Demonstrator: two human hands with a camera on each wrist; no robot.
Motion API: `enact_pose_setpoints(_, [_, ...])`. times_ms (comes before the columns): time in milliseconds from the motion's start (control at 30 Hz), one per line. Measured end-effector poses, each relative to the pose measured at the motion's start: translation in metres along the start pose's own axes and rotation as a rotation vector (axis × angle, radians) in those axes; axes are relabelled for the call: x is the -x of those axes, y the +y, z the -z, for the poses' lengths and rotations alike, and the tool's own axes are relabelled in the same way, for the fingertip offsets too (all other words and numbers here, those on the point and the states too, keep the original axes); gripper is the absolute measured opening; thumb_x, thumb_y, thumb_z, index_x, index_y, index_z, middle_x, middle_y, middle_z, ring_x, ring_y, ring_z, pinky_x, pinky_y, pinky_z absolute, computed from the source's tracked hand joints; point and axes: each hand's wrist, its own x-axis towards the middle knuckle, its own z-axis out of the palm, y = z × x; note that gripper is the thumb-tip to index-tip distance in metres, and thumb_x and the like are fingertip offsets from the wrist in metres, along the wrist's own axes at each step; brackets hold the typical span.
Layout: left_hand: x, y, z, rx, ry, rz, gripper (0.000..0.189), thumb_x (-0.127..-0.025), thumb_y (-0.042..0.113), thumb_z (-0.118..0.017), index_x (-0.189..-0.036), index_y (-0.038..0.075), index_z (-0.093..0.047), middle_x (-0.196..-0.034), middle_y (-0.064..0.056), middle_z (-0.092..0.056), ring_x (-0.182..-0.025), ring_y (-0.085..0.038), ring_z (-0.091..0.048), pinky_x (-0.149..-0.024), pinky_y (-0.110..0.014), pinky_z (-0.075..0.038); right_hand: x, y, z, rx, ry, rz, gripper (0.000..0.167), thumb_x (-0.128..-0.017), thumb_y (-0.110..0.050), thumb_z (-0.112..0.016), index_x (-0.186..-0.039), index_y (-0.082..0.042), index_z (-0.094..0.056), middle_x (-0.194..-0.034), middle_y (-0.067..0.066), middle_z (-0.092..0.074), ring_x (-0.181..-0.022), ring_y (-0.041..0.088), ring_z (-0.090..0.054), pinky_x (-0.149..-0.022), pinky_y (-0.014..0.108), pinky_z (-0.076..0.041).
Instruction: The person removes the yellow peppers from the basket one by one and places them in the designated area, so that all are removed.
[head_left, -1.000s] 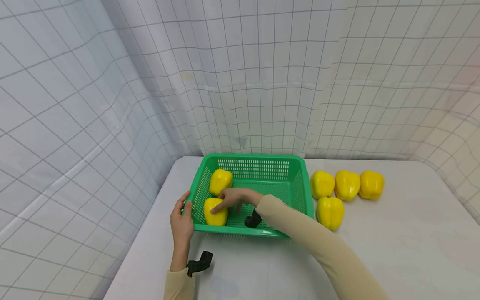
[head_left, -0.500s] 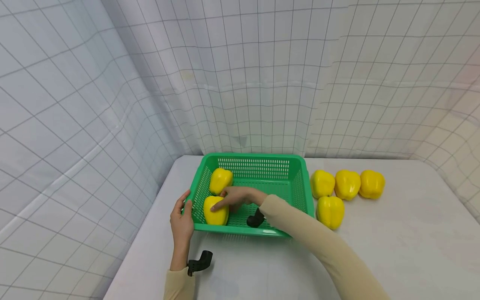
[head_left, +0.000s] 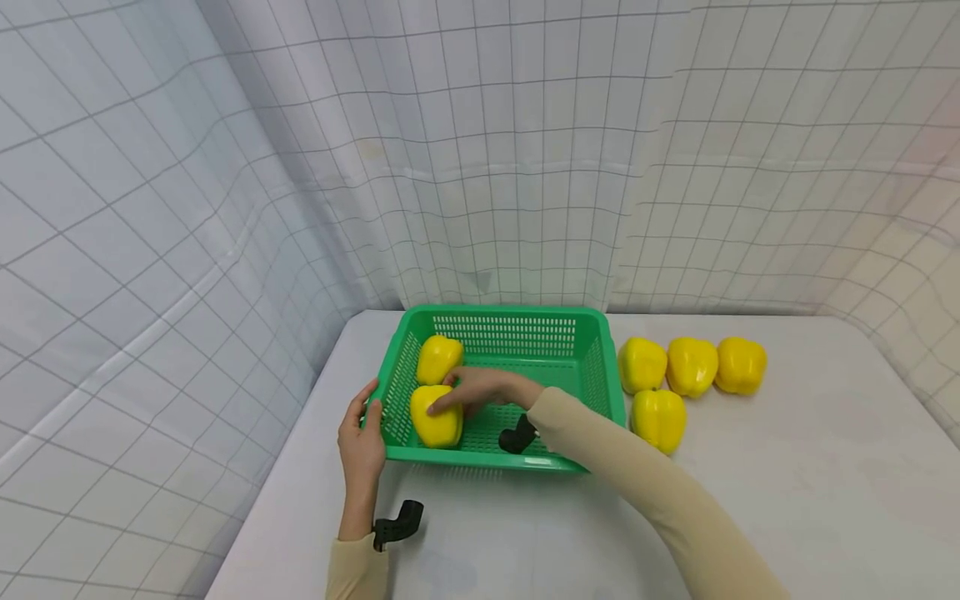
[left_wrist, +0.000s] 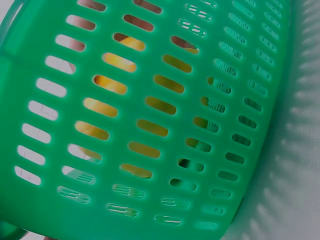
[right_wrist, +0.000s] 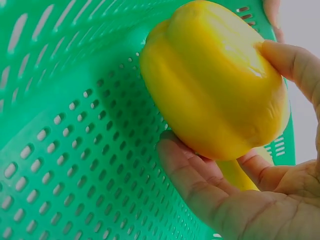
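My left hand (head_left: 362, 442) grips the left rim of a green slotted plastic basket (head_left: 517, 311), thumb on the inner side. Inside the basket, my right hand (head_left: 480, 387) holds a glossy yellow bell pepper (head_left: 435, 425) near the front left corner. The right wrist view shows this pepper (right_wrist: 215, 85) between the thumb and the fingers, close over the perforated floor. Behind it lies a second yellow bell pepper (head_left: 440, 358). From the left wrist, the basket's wall (left_wrist: 100, 150) fills most of the view, with yellow showing through the slots.
Several more yellow bell peppers (head_left: 693, 367) lie on the white table (head_left: 795, 467) right of the basket, one in front of the others. White grid-patterned curtains (head_left: 525, 167) enclose the back and sides. Black wrist camera mounts (head_left: 400, 523) stick out from both wrists.
My right hand has shifted slightly right and away, and the front pepper has moved and tilted with it. My left hand keeps its grip on the basket rim.
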Motion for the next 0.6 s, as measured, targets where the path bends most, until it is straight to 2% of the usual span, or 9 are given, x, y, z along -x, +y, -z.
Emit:
enact_pose_setpoints(200, [0.0,-0.001,0.001,0.008,0.001,-0.004,0.036,-0.102,0.022,-0.045,-0.134,0.01,-0.055,-0.133,-0.017,-0.05,-0.094,-0.023,-0.046,-0.075,-0.036,-0.035,0.003,0.0,0.003,-0.007,0.035,0.01,0.04,-0.083,-0.03,-0.073,-0.108,-0.006,-0.053,-0.099,0.007,-0.061,-0.083,0.019,-0.06,-0.081,0.045,-0.049])
enact_pose_setpoints(433, [0.0,-0.002,0.001,-0.011,0.009,-0.008,0.036,-0.102,0.022,-0.045,-0.134,0.01,-0.055,-0.122,-0.019,-0.055,-0.088,-0.022,-0.046,-0.072,-0.031,-0.036,0.009,-0.001,0.007,-0.028,0.076,0.031,0.046,-0.083,-0.032,-0.073,-0.113,-0.005,-0.052,-0.1,0.008,-0.061,-0.084,0.021,-0.061,-0.081,0.045,-0.049])
enact_pose_setpoints(600, [0.0,0.0,0.001,0.009,0.002,-0.008,0.036,-0.102,0.021,-0.045,-0.134,0.009,-0.055,-0.129,-0.019,-0.052,-0.096,-0.025,-0.047,-0.077,-0.038,-0.036,0.015,-0.002,0.011,-0.03,0.097,0.046,0.052,-0.083,-0.034,-0.073,-0.119,-0.005,-0.049,-0.104,0.009,-0.058,-0.085,0.021,-0.059,-0.083,0.044,-0.048])
